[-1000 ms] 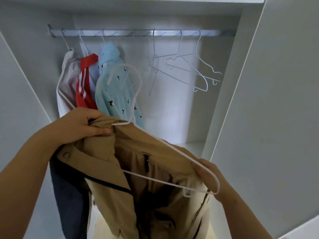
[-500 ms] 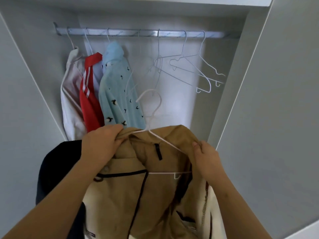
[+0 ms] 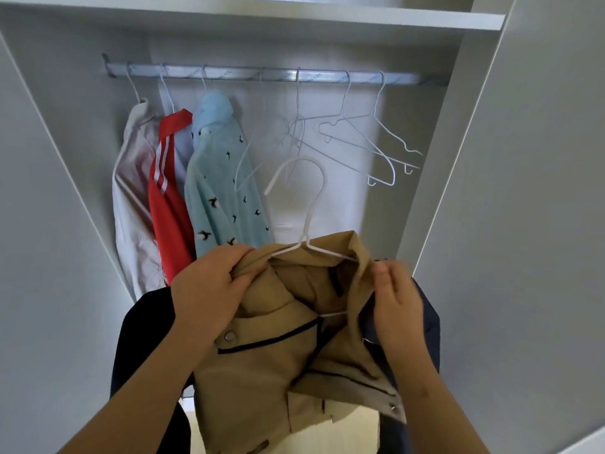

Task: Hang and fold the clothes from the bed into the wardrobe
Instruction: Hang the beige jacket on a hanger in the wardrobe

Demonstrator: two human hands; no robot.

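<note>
Tan jacket sits on a white hanger, held before the open wardrobe, below the rail. Left hand: fingers curled, gripping the collar's left side. Right hand, blurred, pinches the right side.

The wardrobe is pale grey inside, with a white shelf across the top and a metal rail just below it, running left to right. Light falls brightest on the far back panel. A left panel and a right panel, both flat grey, flank the opening.
</note>
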